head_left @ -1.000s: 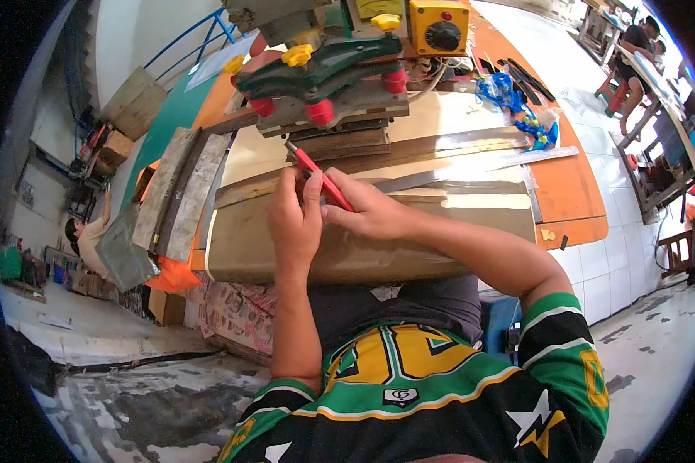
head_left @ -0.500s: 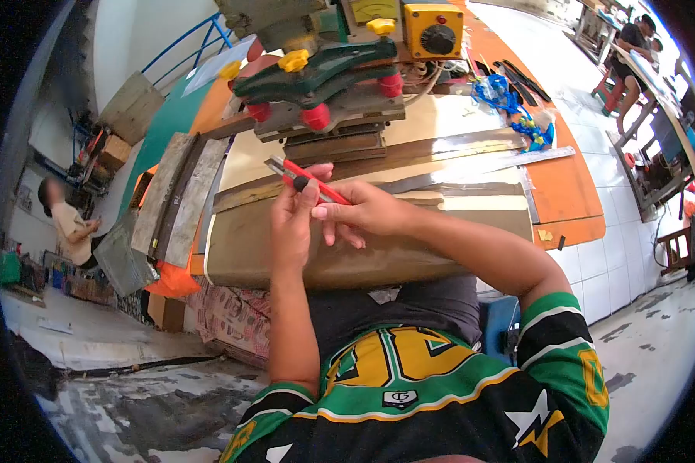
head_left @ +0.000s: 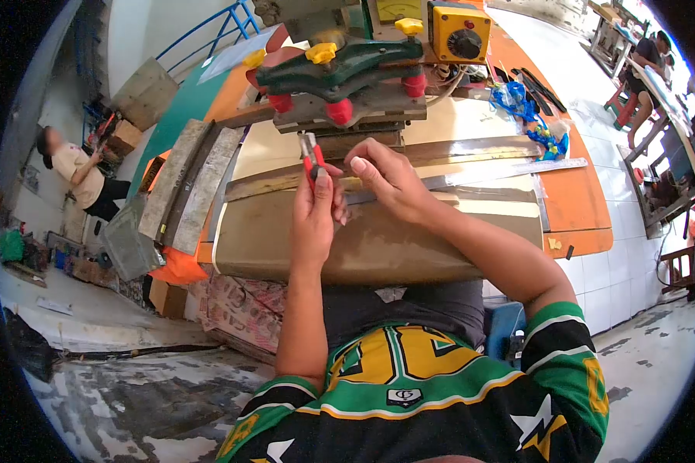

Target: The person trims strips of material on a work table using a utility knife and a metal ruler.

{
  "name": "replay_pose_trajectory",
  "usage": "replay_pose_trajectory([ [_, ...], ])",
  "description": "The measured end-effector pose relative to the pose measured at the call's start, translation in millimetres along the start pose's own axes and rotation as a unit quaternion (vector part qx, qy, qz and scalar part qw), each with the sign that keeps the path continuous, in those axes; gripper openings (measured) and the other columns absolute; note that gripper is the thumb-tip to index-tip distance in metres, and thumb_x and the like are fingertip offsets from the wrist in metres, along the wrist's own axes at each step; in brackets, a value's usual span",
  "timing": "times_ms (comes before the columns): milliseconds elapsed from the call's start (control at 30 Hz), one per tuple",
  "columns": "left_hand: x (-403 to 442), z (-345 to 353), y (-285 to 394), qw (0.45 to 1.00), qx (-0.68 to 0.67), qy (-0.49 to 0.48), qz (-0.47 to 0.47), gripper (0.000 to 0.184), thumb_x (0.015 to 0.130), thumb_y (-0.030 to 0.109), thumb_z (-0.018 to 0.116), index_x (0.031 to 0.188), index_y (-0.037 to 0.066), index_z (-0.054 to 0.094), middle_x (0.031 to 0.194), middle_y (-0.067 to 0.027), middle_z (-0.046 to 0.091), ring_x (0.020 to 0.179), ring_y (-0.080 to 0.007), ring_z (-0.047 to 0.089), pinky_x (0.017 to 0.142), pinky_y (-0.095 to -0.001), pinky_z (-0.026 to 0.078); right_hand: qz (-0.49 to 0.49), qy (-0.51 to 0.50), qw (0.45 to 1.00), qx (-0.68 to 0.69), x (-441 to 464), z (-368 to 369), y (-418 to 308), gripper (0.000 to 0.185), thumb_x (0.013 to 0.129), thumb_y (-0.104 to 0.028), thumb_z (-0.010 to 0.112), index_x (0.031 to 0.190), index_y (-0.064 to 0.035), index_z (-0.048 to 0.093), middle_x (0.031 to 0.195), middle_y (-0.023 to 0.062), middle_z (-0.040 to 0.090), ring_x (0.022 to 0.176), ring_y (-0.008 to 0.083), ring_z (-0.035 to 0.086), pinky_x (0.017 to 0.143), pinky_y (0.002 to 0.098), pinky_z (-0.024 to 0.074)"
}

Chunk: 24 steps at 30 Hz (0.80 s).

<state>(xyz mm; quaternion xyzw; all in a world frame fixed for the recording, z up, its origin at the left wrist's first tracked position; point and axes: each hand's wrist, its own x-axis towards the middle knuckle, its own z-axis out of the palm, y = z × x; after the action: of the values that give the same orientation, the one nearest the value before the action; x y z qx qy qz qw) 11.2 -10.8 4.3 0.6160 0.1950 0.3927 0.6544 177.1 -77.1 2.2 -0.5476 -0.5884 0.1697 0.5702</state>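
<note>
My left hand (head_left: 313,220) is wrapped round a red utility knife (head_left: 310,158), its metal end pointing up and away from me. To its right, my right hand (head_left: 394,181) is apart from the knife, with thumb and forefinger curled towards each other in a pinch. Whatever may be between those fingertips is too small to make out. Both hands are above a tan padded board (head_left: 378,239). Beyond them lie long worn strips (head_left: 278,181) and a metal ruler (head_left: 510,168). A green press with red feet (head_left: 340,112) stands just past my hands.
A yellow control box (head_left: 459,35) with a black dial sits at the back. Heavy metal bars (head_left: 185,185) lie on the left, and blue plastic wrapping (head_left: 513,100) on the right. One person (head_left: 85,174) is at far left, another (head_left: 649,58) at far right.
My right hand has let go of the knife and moved up and to the right. In my left hand, the knife has turned more upright. The view has shifted slightly.
</note>
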Motion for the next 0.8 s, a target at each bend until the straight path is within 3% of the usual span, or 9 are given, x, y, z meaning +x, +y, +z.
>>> replay_pose_trajectory([
  [100, -5.4, 6.3, -6.9, 0.996, -0.063, -0.041, -0.046, 0.030, 0.110, 0.037, 0.043, 0.117, 0.009, 0.052, 0.077, 0.0020, 0.046, 0.058, -0.0058, 0.042, 0.049, -0.0212, 0.037, -0.045, -0.010, 0.999, 0.022, 0.3, 0.5, -1.9, 0.036, 0.107, -0.035, 0.049, 0.110, 0.0007, 0.057, 0.099, 0.0180, 0.062, 0.094, 0.0291, 0.064, 0.079, 0.0388, 0.0499],
  [167, -9.0, 14.6, -8.0, 0.996, -0.051, -0.043, -0.053, 0.030, 0.110, 0.037, 0.043, 0.118, 0.010, 0.052, 0.077, 0.0019, 0.047, 0.057, -0.0053, 0.042, 0.048, -0.0207, 0.036, -0.083, 0.010, 0.996, 0.043, 0.5, 1.9, 0.5, 0.034, 0.108, -0.031, 0.047, 0.116, -0.0004, 0.058, 0.097, 0.0077, 0.057, 0.085, 0.0145, 0.054, 0.076, 0.0310, 0.0468],
  [267, -12.6, 17.6, -11.1, 0.996, -0.032, -0.053, -0.061, 0.030, 0.109, 0.038, 0.044, 0.120, 0.010, 0.051, 0.076, 0.0020, 0.050, 0.055, -0.0037, 0.042, 0.046, -0.0187, 0.034, -0.020, -0.013, 0.997, 0.078, -0.7, -1.8, 1.0, 0.033, 0.108, -0.031, 0.047, 0.115, -0.0005, 0.059, 0.097, 0.0076, 0.057, 0.085, 0.0152, 0.056, 0.078, 0.0316, 0.0471],
  [467, -15.3, 9.8, -36.8, 0.995, 0.013, -0.067, -0.076, 0.037, 0.108, 0.037, 0.047, 0.133, 0.010, 0.050, 0.074, 0.0045, 0.049, 0.055, -0.0019, 0.041, 0.046, -0.0179, 0.033, -0.064, -0.076, 0.995, 0.005, 2.4, -1.4, 15.5, 0.036, 0.108, -0.032, 0.046, 0.111, -0.0005, 0.062, 0.090, 0.0089, 0.053, 0.081, 0.0199, 0.053, 0.074, 0.0333, 0.0451],
  [533, -16.1, 10.5, -45.6, 0.999, 0.008, -0.034, -0.038, 0.055, 0.108, 0.039, 0.046, 0.157, 0.017, 0.032, 0.069, 0.0045, 0.043, 0.051, -0.0039, 0.040, 0.043, -0.0197, 0.033, -0.099, -0.058, 0.993, -0.008, 1.5, 1.8, 12.7, 0.037, 0.108, -0.034, 0.045, 0.103, 0.0000, 0.060, 0.086, 0.0100, 0.049, 0.079, 0.0228, 0.049, 0.073, 0.0359, 0.0427],
  [633, -19.3, 8.1, -55.0, 0.999, -0.002, -0.019, -0.028, 0.060, 0.107, 0.043, 0.046, 0.158, 0.016, 0.031, 0.068, 0.0046, 0.043, 0.050, -0.0038, 0.039, 0.042, -0.0195, 0.033, -0.078, -0.077, 0.994, 0.023, -0.1, 2.6, 7.9, 0.040, 0.108, -0.034, 0.045, 0.091, 0.0009, 0.052, 0.084, 0.0119, 0.045, 0.078, 0.0246, 0.046, 0.073, 0.0394, 0.0408],
  [667, -20.0, 7.7, -57.7, 1.000, -0.012, -0.007, -0.023, 0.061, 0.107, 0.045, 0.046, 0.158, 0.015, 0.030, 0.068, 0.0046, 0.043, 0.050, -0.0038, 0.039, 0.042, -0.0194, 0.033, -0.077, -0.075, 0.994, 0.020, -0.1, 2.2, 6.4, 0.040, 0.108, -0.034, 0.045, 0.091, 0.0009, 0.052, 0.084, 0.0119, 0.045, 0.078, 0.0246, 0.046, 0.073, 0.0394, 0.0408],
  [700, -23.0, 10.3, -50.9, 0.999, -0.022, 0.005, -0.025, 0.049, 0.108, 0.038, 0.047, 0.148, 0.010, 0.042, 0.074, 0.0038, 0.048, 0.054, -0.0027, 0.040, 0.045, -0.0189, 0.034, -0.075, -0.076, 0.994, 0.024, -0.4, 1.7, 5.3, 0.040, 0.108, -0.035, 0.045, 0.092, 0.0010, 0.053, 0.084, 0.0121, 0.046, 0.078, 0.0251, 0.047, 0.073, 0.0391, 0.0411],
  [800, -19.2, 5.5, -56.5, 0.999, -0.038, -0.013, -0.033, 0.049, 0.109, 0.039, 0.045, 0.145, 0.007, 0.044, 0.073, 0.0029, 0.048, 0.054, -0.0040, 0.042, 0.044, -0.0200, 0.035, -0.062, -0.070, 0.995, 0.027, -1.1, 2.0, 5.7, 0.040, 0.107, -0.036, 0.047, 0.096, 0.0012, 0.057, 0.087, 0.0153, 0.051, 0.082, 0.0296, 0.053, 0.075, 0.0407, 0.0437],
])
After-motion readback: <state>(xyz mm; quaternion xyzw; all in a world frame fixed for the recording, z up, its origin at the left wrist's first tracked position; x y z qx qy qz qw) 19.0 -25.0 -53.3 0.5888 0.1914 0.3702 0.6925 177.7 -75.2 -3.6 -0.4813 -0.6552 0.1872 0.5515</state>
